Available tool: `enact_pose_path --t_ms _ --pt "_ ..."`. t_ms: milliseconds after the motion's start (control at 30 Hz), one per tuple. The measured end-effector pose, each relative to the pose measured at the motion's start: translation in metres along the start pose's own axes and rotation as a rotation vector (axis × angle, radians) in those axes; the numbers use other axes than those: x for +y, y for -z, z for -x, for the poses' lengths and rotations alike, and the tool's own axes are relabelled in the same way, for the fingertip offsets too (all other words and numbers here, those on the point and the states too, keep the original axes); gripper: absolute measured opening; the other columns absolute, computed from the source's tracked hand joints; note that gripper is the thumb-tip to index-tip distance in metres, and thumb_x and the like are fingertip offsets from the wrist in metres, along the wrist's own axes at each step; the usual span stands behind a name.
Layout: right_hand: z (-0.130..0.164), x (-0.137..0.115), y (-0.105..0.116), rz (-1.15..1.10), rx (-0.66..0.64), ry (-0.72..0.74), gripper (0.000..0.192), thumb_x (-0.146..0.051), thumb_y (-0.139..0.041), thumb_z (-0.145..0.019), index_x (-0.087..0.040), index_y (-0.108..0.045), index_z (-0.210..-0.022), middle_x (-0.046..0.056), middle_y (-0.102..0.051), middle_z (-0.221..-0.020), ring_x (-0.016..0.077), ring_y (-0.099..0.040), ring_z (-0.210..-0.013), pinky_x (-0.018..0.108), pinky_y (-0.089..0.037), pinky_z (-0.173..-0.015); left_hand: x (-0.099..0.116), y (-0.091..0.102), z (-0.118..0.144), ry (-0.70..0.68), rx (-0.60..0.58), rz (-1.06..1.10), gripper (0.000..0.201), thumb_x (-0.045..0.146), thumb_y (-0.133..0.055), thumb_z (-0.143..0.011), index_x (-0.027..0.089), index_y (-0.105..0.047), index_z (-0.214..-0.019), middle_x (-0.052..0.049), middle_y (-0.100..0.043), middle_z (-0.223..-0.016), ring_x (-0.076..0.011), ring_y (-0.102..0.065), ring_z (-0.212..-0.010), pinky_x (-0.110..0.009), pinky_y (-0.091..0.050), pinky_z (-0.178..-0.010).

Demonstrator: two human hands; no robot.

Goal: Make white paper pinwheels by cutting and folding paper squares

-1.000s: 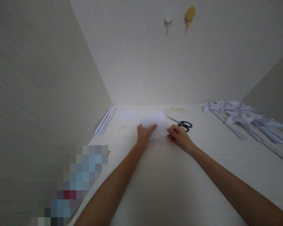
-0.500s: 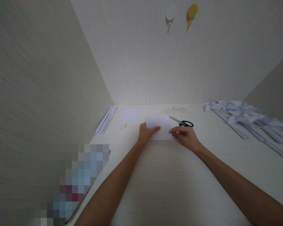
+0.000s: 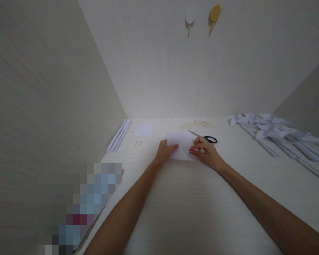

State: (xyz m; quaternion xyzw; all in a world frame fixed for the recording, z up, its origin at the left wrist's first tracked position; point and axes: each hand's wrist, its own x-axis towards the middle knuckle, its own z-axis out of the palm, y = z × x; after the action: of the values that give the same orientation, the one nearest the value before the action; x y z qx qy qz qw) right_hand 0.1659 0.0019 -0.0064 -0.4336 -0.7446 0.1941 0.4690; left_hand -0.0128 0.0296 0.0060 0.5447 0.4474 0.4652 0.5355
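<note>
A small white sheet of paper (image 3: 181,144) lies flat on the pale wooden table (image 3: 191,198) in the middle distance. My left hand (image 3: 165,151) rests on its left edge, thumb on top of the sheet. My right hand (image 3: 205,151) presses its fingertips on the paper's right side. Just behind my right hand lie black-handled scissors (image 3: 205,137), blades pointing left, not touched by either hand.
A stack of white paper strips (image 3: 118,136) leans along the left wall. A small white square (image 3: 144,129) and tiny sticks (image 3: 138,143) lie nearby. A heap of folded paper pieces on long sticks (image 3: 279,136) fills the right side. Two hooks (image 3: 202,17) hang on the back wall.
The paper, tilted and lifted at one corner a second ago, now lies flat and squared. My right hand has shifted onto its right side, partly covering the scissors' blades.
</note>
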Motion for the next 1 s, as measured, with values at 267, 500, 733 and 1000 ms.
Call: enact_pose_path --t_ms 267,500,733,1000 --pt "-0.002 -0.007 -0.015 0.105 0.087 -0.034 0.009 -0.029 -0.058 -0.071 -0.024 -0.064 -0.065 0.003 -0.06 -0.069 0.019 -0.051 -0.073 0.034 -0.037 -0.071 -0.004 -0.011 0.002 -0.091 -0.07 -0.065 0.015 0.02 -0.062 -0.057 0.012 -0.066 -0.069 -0.003 -0.065 -0.066 -0.0162 -0.056 -0.062 -0.028 -0.044 -0.063" --pt "-0.001 -0.01 -0.016 0.139 0.22 -0.171 0.007 -0.03 -0.06 -0.067 -0.024 -0.061 -0.064 0.002 -0.061 -0.062 0.0179 -0.048 -0.062 0.033 -0.038 -0.061 -0.005 -0.01 0.001 -0.044 -0.102 -0.043 0.014 0.019 -0.059 -0.057 0.012 -0.065 -0.067 -0.001 -0.062 -0.061 -0.0144 -0.054 -0.058 -0.026 -0.042 -0.058" --pt "-0.001 -0.011 -0.018 0.128 0.326 -0.186 0.013 -0.031 -0.06 -0.065 -0.021 -0.052 -0.062 0.0 -0.056 -0.062 0.0146 -0.044 -0.058 0.029 -0.036 -0.058 -0.009 -0.011 0.0 -0.019 -0.152 -0.001 0.012 0.02 -0.059 -0.056 0.011 -0.063 -0.063 0.0 -0.058 -0.055 -0.0126 -0.051 -0.053 -0.026 -0.042 -0.057" --pt "-0.001 -0.011 -0.018 0.16 0.319 -0.184 0.015 -0.03 -0.061 -0.065 -0.021 -0.049 -0.062 -0.001 -0.054 -0.061 0.0145 -0.043 -0.058 0.029 -0.035 -0.058 -0.006 -0.011 0.002 -0.01 -0.143 -0.028 0.012 0.019 -0.059 -0.056 0.011 -0.063 -0.063 -0.001 -0.058 -0.056 -0.0122 -0.051 -0.052 -0.026 -0.042 -0.055"
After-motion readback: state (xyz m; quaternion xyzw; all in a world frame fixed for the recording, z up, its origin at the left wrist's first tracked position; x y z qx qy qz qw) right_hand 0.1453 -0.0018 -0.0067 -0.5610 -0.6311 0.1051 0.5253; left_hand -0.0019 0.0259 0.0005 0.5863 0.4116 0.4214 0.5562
